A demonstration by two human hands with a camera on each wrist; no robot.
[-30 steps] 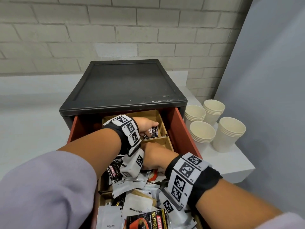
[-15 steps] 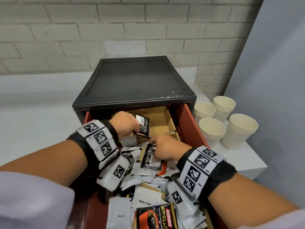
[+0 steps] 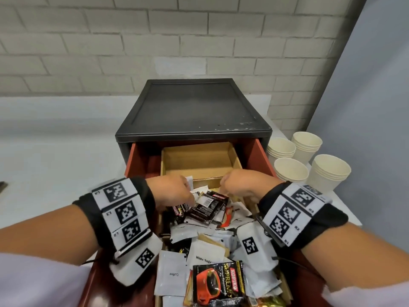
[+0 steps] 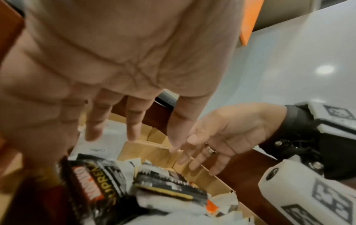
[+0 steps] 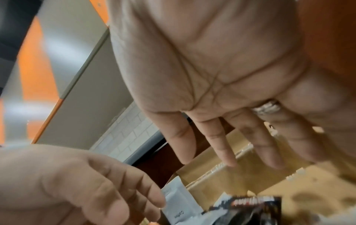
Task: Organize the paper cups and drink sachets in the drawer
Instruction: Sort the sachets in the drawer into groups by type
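Drawer: the red drawer (image 3: 260,156) stood pulled out from under the black cabinet (image 3: 192,111), near the middle of the head view.
Divider box: a brown cardboard compartment (image 3: 199,160) at the drawer's 12 o'clock end showed nothing inside it.
Sachets: a loose heap of drink sachets (image 3: 212,235) filled the drawer from its middle to 6 o'clock, unsorted; among them lay a white Coffee sachet (image 3: 170,273), a White Sugar sachet (image 3: 205,253) and a black Kopiko sachet (image 3: 218,282).
Left hand: the left hand (image 3: 172,191) hovered over the heap's 12 o'clock edge, palm down, fingers (image 4: 133,121) spread and fairly straight, holding nothing that showed; fingertips just beside a white sachet (image 5: 173,196).
Right hand: the right hand (image 3: 243,185) hung at about 2 o'clock of the heap, fingers (image 5: 221,144) extended and relaxed above the cardboard edge, holding nothing.
Paper cups: four stacks of cream paper cups (image 3: 309,165) stood on the white tabletop (image 3: 55,151) at 3 o'clock of the drawer, outside it.
Progress: judged early; no sachets appeared grouped, the far compartment was unfilled, and no cups were in the drawer.
Left to do: sorting sachets by kind into compartments, then bringing in the cups.
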